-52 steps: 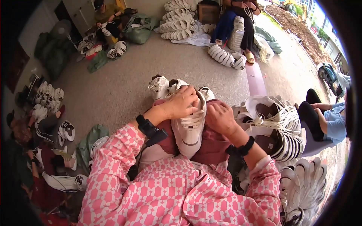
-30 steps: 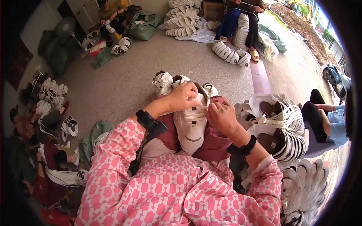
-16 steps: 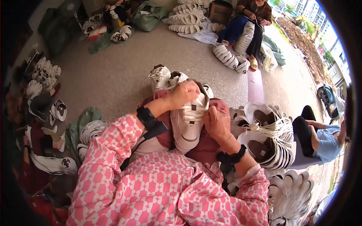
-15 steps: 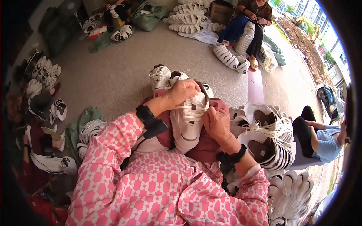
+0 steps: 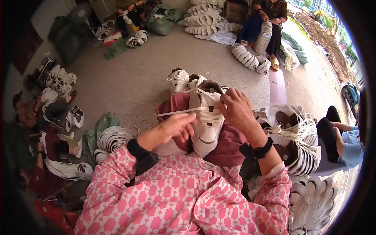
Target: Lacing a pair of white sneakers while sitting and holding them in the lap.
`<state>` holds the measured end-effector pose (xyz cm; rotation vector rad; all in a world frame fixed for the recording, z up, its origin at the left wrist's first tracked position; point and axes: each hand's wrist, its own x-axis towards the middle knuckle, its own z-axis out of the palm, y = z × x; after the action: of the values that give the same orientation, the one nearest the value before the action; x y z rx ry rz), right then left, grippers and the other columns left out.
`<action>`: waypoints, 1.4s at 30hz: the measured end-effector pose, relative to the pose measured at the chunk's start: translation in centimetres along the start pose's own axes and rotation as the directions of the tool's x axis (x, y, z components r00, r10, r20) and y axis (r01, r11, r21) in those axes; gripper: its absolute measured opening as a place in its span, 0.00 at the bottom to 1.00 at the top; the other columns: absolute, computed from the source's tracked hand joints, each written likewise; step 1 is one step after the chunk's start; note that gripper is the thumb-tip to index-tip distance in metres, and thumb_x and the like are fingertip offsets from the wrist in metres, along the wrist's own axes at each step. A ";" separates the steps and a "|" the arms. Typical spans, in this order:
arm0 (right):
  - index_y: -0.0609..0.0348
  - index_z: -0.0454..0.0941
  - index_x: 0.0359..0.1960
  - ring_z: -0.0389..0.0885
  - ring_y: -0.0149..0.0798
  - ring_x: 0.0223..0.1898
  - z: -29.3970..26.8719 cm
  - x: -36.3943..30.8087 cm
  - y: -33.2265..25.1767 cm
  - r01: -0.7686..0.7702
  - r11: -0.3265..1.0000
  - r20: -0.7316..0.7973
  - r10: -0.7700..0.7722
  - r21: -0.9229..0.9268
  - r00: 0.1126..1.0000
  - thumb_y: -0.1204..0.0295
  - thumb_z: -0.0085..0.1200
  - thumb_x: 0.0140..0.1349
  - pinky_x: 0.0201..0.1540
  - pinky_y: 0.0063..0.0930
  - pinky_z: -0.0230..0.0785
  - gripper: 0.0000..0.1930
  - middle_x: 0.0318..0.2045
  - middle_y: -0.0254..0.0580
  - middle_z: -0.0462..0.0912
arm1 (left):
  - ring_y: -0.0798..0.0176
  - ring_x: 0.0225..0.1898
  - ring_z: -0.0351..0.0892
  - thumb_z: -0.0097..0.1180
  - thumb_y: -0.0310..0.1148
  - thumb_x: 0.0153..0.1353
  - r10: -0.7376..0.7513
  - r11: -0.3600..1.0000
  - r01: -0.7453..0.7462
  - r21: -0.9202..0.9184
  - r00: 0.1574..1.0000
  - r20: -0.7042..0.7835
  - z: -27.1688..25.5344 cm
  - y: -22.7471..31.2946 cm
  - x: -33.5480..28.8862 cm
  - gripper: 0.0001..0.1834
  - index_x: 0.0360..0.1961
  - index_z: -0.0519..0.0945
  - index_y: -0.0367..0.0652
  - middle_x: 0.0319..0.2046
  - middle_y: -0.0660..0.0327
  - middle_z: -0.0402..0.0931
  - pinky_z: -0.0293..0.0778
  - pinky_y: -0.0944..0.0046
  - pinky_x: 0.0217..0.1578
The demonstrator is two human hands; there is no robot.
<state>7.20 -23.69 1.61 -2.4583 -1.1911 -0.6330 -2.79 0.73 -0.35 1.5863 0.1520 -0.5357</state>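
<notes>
A white sneaker (image 5: 204,137) with a brown lining rests toe toward me on my lap, between dark red trouser legs. My left hand (image 5: 174,128) is at the sneaker's left side, its forefinger stretched toward the eyelets and the other fingers loosely bent. Just above that hand, a flat white shoelace (image 5: 172,112) reaches out leftward from the eyelets. On the right, the bent fingers of my right hand (image 5: 238,106) are pinched at the upper eyelets, where another stretch of lace runs to them; the fingertips are partly hidden.
Two more white sneakers (image 5: 178,80) stand just beyond my knees. To my right are bundled shoe uppers with hanging laces (image 5: 299,137) and another stack of uppers (image 5: 313,201). Other people sit around, one at the far right (image 5: 268,17), among piles of uppers (image 5: 201,19) and green sacks (image 5: 162,21).
My left hand has come off the tongue area and moved down to the sneaker's left side. My right hand has risen to the upper eyelets. A lace now stretches out leftward.
</notes>
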 end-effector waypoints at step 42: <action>0.63 0.75 0.49 0.75 0.22 0.18 -2.9 -5.5 -3.6 -0.673 0.266 0.546 0.418 0.691 0.726 0.71 0.55 0.65 0.18 0.17 0.64 0.13 0.23 0.34 0.80 | 0.71 0.25 0.75 0.52 0.34 0.67 0.590 0.762 -0.485 0.429 0.792 -0.153 -3.2 0.0 2.2 0.11 0.37 0.82 0.38 0.23 0.65 0.78 0.70 0.70 0.28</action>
<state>0.60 -26.54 1.54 -1.7946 -0.3750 0.4719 -0.10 3.31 -1.30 1.9672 -0.2174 0.1406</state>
